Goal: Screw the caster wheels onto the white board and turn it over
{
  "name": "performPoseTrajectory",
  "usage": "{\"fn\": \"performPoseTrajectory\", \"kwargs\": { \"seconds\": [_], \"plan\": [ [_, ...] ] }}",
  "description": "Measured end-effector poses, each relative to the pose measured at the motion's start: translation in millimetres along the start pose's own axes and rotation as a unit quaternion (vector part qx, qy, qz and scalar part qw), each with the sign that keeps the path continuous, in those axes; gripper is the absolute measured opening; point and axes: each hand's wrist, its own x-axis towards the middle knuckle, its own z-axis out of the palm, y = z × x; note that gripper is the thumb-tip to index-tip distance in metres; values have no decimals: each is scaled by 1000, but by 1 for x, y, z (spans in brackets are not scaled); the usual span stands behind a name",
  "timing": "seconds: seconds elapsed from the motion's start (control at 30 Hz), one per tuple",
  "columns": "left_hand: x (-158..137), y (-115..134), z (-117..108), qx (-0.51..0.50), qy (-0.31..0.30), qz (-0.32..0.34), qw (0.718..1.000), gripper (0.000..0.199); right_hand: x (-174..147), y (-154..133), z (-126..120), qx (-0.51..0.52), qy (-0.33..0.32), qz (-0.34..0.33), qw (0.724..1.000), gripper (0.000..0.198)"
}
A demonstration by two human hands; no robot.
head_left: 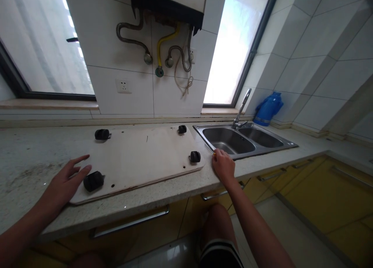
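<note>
The pale board (145, 155) lies on the tabletop (32, 155), 4 black wheels (93, 181) in place near its corners; whether any fastening remains, I cannot tell. The left hand (64, 182), grip spread and empty, is beside 1 wheel; the right hand (223, 165) grips a thin tool (209, 148).

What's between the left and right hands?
Head view, starting from the left hand: near-left caster, bare board, near-right caster, then a strip of counter before the right hand.
</note>
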Motion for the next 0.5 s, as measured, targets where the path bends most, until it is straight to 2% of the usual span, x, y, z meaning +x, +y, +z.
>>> {"fn": "performPoseTrajectory", "kwargs": {
  "seconds": [0.13,0.3,0.5],
  "plan": [
    [2,1,0,-71,-17,-65,995,88,-1,-1,0,12,20,1,1000,18],
    [0,2,0,-93,-12,-79,993,93,0,1,2,53,51,3,997,20],
    [-5,7,-2,-148,2,-84,985,85,1,2,3,178,62,-18,982,23]
  ]
}}
